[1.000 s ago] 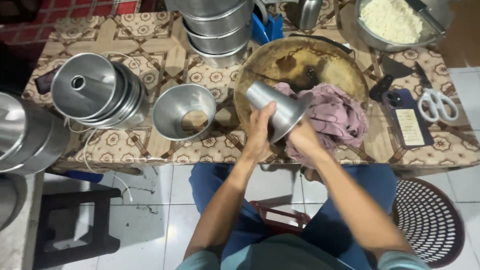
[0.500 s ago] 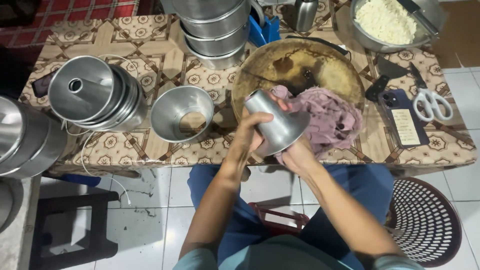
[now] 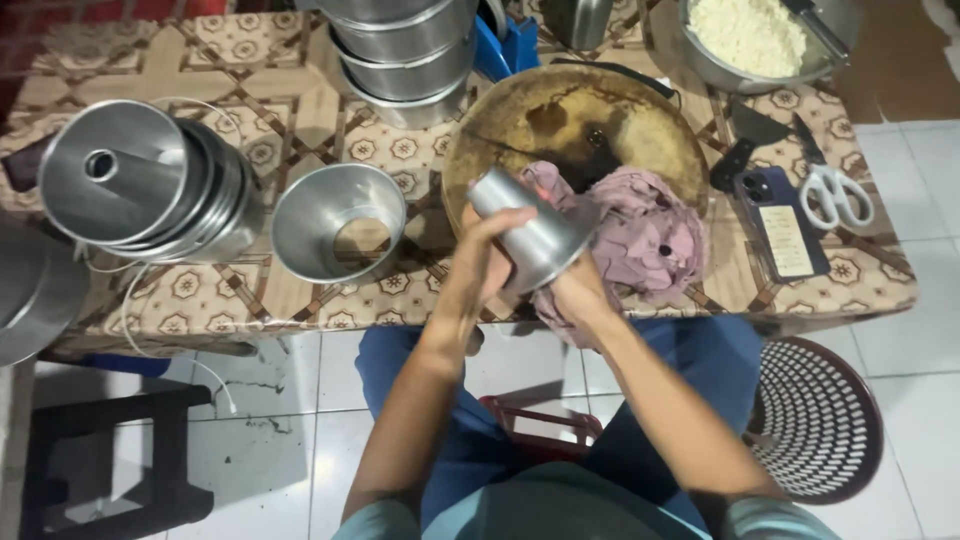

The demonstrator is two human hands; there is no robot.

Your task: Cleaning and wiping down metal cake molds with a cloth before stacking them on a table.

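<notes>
My left hand (image 3: 487, 262) grips a metal cone-shaped tube piece (image 3: 535, 232) of a cake pan, narrow end pointing up-left. My right hand (image 3: 575, 292) is under its wide end, pressed against a mauve cloth (image 3: 650, 238) that drapes over the edge of a round greasy wooden board (image 3: 560, 125). Both hands are above the table's front edge. An open metal ring pan with no bottom (image 3: 337, 220) stands just left of my hands.
A stack of tube pans (image 3: 140, 190) sits at the left, more metal pans (image 3: 405, 45) at the back. A bowl of white shreds (image 3: 750, 35), a phone (image 3: 778, 222), scissors (image 3: 835, 195) and a scraper lie right. A perforated basket (image 3: 815, 415) stands on the tiled floor.
The cone has tilted and shifted slightly in my hands, and my right hand with the cloth has moved under its wide end. The view has shifted a little.
</notes>
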